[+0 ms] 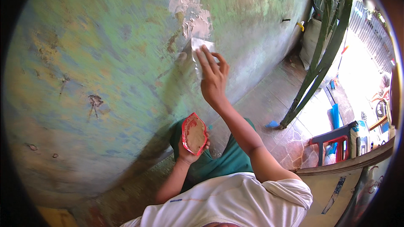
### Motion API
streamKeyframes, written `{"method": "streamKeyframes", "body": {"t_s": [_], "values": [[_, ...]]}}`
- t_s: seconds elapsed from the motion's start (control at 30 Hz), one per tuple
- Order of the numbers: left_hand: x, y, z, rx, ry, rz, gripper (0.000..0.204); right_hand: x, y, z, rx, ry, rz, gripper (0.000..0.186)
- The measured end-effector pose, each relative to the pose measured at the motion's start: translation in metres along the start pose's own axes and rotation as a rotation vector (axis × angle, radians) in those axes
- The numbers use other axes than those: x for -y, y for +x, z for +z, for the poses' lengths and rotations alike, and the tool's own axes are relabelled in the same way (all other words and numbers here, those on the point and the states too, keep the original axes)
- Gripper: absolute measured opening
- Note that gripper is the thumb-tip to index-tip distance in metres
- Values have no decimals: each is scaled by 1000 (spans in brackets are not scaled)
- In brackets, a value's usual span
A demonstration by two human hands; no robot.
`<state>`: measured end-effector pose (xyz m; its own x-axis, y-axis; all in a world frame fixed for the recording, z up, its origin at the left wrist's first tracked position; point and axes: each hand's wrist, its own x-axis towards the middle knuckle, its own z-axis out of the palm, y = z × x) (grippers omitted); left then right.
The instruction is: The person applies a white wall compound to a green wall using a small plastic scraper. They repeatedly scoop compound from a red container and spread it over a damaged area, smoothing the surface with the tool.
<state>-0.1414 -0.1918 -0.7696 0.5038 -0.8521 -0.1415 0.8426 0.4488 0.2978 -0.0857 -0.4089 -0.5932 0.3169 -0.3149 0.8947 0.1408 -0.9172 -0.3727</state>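
Right hand gripping scraper, fingers splayed across it; left hand clutching red putty bag. I'd keep angle shallow, feather patch edges.

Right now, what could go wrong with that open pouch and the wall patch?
1. The left hand holds the red-edged pouch mouth open, paste showing; a tilt could spill it onto the green trousers.
2. The pale patch is thick and ridged, so lumps might drop.
3. The right hand's fingers lie on a thin sheet, which may slip.
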Motion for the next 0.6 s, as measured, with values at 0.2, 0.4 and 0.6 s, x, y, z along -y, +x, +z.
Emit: {"method": "streamKeyframes", "body": {"t_s": [0.2, 0.4, 0.6], "values": [[0, 0, -2, 41, -82, -21, 77, 2, 57, -24, -262, -18, -86, 62], [0, -1, 0, 84, -70, 4, 77, -8, 166, -30, -290, -47, -277, 56], [2, 1, 3, 30, -101, 3, 75, 3, 154, -36, -65, -173, -267, 59]]}}
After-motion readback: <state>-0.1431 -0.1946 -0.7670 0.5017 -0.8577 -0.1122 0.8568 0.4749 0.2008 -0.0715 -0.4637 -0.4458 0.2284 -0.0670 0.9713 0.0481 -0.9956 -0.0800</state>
